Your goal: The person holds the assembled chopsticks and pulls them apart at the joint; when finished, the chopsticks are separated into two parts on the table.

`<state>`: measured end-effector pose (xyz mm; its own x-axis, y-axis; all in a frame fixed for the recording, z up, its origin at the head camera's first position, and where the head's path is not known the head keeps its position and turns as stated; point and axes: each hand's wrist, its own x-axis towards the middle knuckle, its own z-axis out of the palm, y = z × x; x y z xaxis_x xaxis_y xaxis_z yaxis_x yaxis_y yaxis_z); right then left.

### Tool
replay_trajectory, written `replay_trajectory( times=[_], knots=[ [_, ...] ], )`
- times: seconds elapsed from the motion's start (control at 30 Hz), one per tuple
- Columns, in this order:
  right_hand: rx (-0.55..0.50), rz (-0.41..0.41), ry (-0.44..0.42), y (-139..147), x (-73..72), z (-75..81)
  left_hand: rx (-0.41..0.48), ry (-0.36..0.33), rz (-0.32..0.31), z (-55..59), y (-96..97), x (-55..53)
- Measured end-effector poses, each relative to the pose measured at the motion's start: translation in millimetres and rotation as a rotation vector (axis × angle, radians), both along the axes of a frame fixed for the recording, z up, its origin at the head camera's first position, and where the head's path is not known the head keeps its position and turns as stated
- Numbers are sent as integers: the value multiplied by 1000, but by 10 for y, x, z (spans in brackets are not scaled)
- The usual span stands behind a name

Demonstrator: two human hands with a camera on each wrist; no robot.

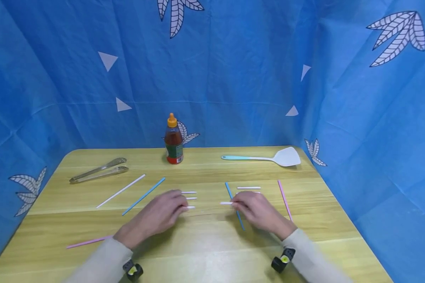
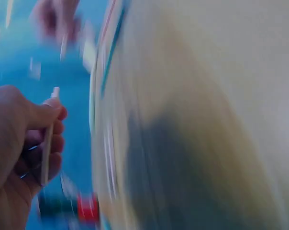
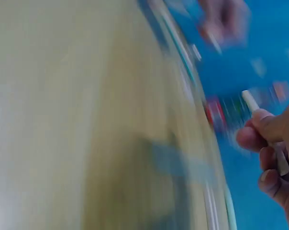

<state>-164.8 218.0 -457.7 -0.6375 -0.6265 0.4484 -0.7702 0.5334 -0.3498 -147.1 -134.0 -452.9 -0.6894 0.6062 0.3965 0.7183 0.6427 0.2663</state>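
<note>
My left hand (image 1: 163, 210) pinches a short white stick (image 2: 47, 151) between thumb and fingers, its tip poking out past the thumb. Two similar white sticks (image 1: 189, 192) lie just beyond it, partly hidden by the fingers. Across from it, my right hand (image 1: 256, 208) pinches another short white stick (image 1: 226, 203), which points left toward the left hand. Two more short white sticks (image 1: 249, 188) are behind the right hand, one mostly covered by it. A long thin blue stick (image 1: 240, 221) runs under the right hand's fingers in the head view.
Long thin white (image 1: 120, 191), blue (image 1: 143, 196) and pink (image 1: 88, 242) sticks lie on the left, another pink stick (image 1: 284, 199) on the right. Metal tongs (image 1: 99, 171), a sauce bottle (image 1: 174, 143) and a white spatula (image 1: 286, 157) stand or lie along the back.
</note>
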Motion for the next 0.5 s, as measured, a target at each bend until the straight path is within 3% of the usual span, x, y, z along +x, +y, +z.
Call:
replay_trajectory(
  times=[0.1, 0.2, 0.33, 0.5],
  knots=[
    [-49, -150, -9, 428, -49, -5, 64, -37, 115, 56, -350, -7],
    [-50, -237, -32, 748, -79, -1, 87, -58, 184, 120, -614, -18],
    [-29, -277, -29, 933, -125, -60, 44, -49, 191, 135, -760, -60],
    [-26, -251, -57, 936, -178, -170, -10, -56, 169, 47, -705, -95]
  ],
)
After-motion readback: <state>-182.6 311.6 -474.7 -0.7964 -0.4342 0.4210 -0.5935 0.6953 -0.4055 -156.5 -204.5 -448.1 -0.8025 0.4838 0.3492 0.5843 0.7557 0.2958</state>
